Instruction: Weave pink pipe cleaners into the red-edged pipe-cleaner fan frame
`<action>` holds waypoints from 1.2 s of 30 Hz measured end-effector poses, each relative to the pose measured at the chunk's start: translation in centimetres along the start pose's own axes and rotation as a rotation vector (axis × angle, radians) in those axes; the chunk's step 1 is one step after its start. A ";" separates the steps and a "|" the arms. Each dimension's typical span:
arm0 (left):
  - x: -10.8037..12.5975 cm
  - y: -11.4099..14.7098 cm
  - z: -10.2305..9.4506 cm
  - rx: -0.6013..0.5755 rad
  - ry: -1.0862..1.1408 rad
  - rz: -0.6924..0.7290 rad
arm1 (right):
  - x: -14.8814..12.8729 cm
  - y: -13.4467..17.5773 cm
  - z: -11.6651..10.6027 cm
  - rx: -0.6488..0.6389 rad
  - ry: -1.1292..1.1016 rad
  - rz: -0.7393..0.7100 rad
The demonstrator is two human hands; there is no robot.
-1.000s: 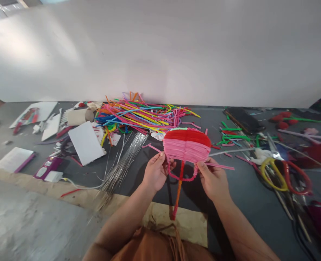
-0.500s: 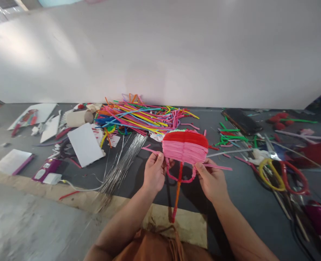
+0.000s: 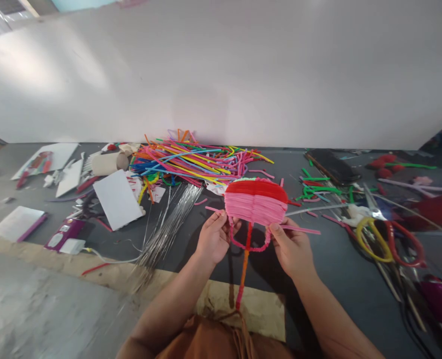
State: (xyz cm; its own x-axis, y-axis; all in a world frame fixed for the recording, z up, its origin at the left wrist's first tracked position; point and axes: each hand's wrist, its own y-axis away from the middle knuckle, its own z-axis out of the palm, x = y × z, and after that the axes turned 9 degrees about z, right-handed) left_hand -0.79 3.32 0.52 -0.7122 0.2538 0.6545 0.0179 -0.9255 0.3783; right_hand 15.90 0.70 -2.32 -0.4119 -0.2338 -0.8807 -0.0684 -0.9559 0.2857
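Between my hands is a flat pipe-cleaner piece point(image 3: 256, 207), red across the top and pink below, with a pale green edge at the back. A twisted pink loop hangs under it, and a red-and-orange wrapped stem point(image 3: 245, 264) runs down toward me. My left hand point(image 3: 214, 234) pinches a pink pipe cleaner at the lower left corner, its short end poking out leftward. At the lower right corner, my right hand point(image 3: 292, 244) is closed, thumb on top, on the same pink row, whose longer tail point(image 3: 305, 230) sticks out to the right.
Behind the piece lies a heap of coloured pipe cleaners point(image 3: 191, 162). Left of my hands are a bundle of thin wires point(image 3: 168, 234), a white card point(image 3: 118, 199) and a purple box point(image 3: 64, 233). Scissors point(image 3: 389, 239), green offcuts point(image 3: 320, 189) and a dark phone point(image 3: 333, 167) lie rightward.
My left hand has shifted slightly at the lower left corner, and the short pink end there has moved a little rightward and down. My right hand has hardly moved.
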 end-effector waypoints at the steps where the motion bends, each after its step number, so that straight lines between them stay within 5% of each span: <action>1: 0.0 -0.1 0.0 -0.001 0.006 -0.015 | -0.1 0.0 0.0 0.000 0.001 -0.001; 15: 0.3 -0.3 0.3 0.032 0.011 -0.065 | -0.1 0.3 0.2 0.000 0.029 -0.041; 29: -0.1 -0.7 0.6 -0.012 -0.152 0.140 | 0.0 0.5 0.4 0.026 0.096 -0.061; 33: -0.3 -0.5 0.1 -0.123 -0.318 0.169 | -0.9 0.7 0.6 0.072 0.156 -0.125; 36: -0.3 0.2 -0.4 -0.172 -0.652 0.318 | -2.2 1.3 1.3 0.139 0.281 -0.216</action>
State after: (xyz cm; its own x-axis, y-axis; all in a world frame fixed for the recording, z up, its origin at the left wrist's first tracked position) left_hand -0.90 2.94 0.12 -0.1293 0.0325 0.9911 0.0055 -0.9994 0.0335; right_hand 15.54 0.19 0.43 -0.1111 -0.0878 -0.9899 -0.2567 -0.9598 0.1140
